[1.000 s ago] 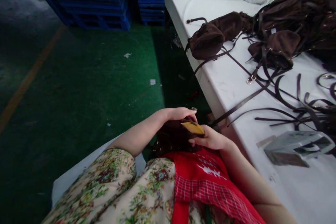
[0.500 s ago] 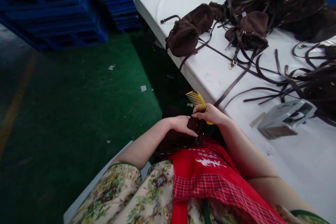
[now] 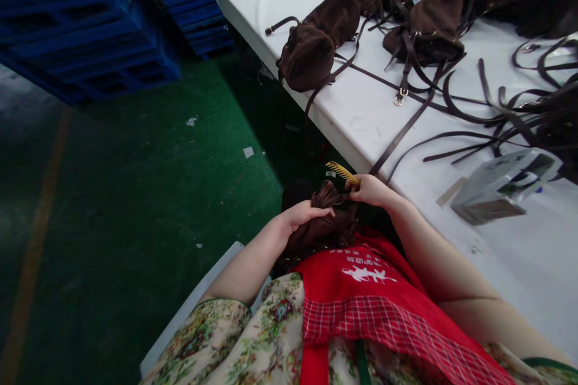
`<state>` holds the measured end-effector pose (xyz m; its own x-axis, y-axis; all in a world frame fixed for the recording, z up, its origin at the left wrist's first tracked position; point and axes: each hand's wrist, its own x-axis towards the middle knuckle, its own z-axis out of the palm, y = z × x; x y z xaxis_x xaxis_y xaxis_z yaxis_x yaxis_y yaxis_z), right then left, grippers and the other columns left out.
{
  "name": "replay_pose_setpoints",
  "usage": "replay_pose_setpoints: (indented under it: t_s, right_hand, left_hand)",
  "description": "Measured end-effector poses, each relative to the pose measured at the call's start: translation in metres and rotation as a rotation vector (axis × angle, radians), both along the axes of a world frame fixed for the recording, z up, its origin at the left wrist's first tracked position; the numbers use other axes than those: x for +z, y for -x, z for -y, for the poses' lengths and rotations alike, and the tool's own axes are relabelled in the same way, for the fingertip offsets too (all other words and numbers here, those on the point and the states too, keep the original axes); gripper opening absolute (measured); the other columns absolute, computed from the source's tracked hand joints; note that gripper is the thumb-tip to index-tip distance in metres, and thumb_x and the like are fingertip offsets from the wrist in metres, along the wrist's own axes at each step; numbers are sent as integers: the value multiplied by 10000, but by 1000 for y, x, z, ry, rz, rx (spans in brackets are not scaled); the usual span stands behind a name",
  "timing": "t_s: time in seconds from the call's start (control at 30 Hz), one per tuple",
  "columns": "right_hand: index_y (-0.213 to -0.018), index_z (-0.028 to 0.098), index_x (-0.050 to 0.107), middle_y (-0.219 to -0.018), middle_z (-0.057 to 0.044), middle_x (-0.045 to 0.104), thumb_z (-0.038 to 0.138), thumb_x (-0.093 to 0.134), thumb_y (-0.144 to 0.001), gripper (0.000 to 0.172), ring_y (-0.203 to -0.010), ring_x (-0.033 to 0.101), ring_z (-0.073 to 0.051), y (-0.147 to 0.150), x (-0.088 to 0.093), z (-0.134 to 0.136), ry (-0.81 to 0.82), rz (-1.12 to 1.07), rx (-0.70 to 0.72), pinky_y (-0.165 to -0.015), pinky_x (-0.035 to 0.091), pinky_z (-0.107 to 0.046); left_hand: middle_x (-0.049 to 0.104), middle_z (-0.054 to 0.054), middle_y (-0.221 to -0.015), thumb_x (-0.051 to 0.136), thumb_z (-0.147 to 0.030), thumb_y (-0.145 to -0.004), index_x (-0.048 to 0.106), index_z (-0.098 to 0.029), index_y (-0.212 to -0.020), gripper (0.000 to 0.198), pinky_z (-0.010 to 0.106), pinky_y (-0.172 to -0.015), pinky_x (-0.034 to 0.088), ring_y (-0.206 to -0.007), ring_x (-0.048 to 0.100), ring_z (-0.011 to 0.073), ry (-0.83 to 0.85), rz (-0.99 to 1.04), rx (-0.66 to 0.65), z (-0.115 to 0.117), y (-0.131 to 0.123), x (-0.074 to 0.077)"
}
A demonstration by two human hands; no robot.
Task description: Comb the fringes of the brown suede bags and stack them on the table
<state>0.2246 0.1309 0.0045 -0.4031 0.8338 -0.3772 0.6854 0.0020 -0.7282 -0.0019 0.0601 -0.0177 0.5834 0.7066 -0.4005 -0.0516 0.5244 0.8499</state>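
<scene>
A dark brown bag (image 3: 311, 234) with gathered fabric lies on my lap against the red apron (image 3: 361, 264). My left hand (image 3: 307, 213) is closed on the bunched brown material, its thumb and fingers over the gathers. In my right hand (image 3: 369, 190) is a yellow comb (image 3: 342, 172), teeth pointing down to the left, held just above and right of the gathers. The right fingertips are close to the brown fabric; whether they also grip it cannot be made out.
On the white table (image 3: 343, 126) to my right lie brown bags (image 3: 311, 51), loose dark straps (image 3: 469, 111) and a clear plastic holder (image 3: 506, 186). Blue pallets (image 3: 72, 24) are stacked at the far left. Scraps of paper (image 3: 248, 152) dot the green floor.
The comb has turned flatter and moved slightly right, off the gathers. My left hand has closed more on the fabric, which now shows spread out above it. The view has shifted slightly.
</scene>
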Motion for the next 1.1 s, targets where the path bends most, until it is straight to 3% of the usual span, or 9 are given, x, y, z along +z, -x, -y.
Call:
replay_pose_setpoints:
  t_s: [0.17,0.33,0.5,0.6,0.67,0.8,0.93,1.0,1.1]
  right_hand:
    - [-811,187,622,-659,8,631,267,641,-685,150,-578,553,-127,-3,-26,5,-179,239,-147,-523,360,-222]
    - [-877,163,644,-712,-51,661,311,525,-821,197,-621,582,-158,-15,-37,5,-166,333,-312,-548,374,-246]
    - [-1017,170,563,-733,-29,664,515,445,-889,386,-637,596,-148,-8,-11,28,-80,111,-108,-573,409,-239]
    - [-929,195,518,-726,-21,637,471,260,-970,380,-633,582,-143,5,15,47,-161,23,98,-594,402,-246]
    - [-844,208,497,-743,-31,625,436,255,-978,359,-658,581,-153,14,24,57,-250,119,223,-600,386,-252]
    - [-853,214,502,-830,-51,635,380,301,-976,289,-708,603,-166,30,23,68,-379,411,356,-596,357,-258]
    - [-941,208,515,-915,-67,635,339,424,-936,159,-723,626,-176,38,16,69,-391,552,487,-556,338,-260]
    - [-956,206,515,-927,-73,630,315,452,-923,129,-742,635,-189,38,13,66,-380,595,504,-547,338,-261]
    - [-1002,205,511,-954,-90,626,295,425,-934,142,-773,643,-205,35,6,58,-397,652,437,-550,346,-265]
  left_hand:
    - [681,70,-906,720,-378,-713,696,-120,-813,278,319,-914,433,-899,611,177,23,69,-3,5,-6,1]
    - [675,73,-897,736,-364,-706,691,-113,-804,274,317,-924,427,-888,608,170,68,97,-60,17,-5,9]
    - [677,67,-887,732,-380,-703,688,-117,-796,283,324,-924,422,-873,608,170,60,78,47,16,-5,4]
    - [684,66,-889,745,-365,-689,697,-120,-782,266,324,-934,422,-883,610,172,55,95,42,12,-6,-1]
    - [690,64,-888,761,-346,-670,703,-122,-786,259,331,-938,426,-879,617,174,82,119,53,10,-8,-5]
    - [698,60,-859,787,-305,-618,705,-122,-841,300,358,-918,441,-836,634,180,175,161,81,15,-11,-9]
    - [691,46,-836,751,-311,-660,693,-130,-814,244,333,-901,445,-826,624,170,111,129,-5,22,-15,-3]
    - [683,36,-816,675,-366,-739,680,-140,-782,230,315,-888,445,-818,618,168,-5,22,-4,25,-19,1]
    - [668,28,-759,532,-437,-833,664,-152,-721,334,298,-862,439,-780,612,176,-191,-297,56,28,-25,4]
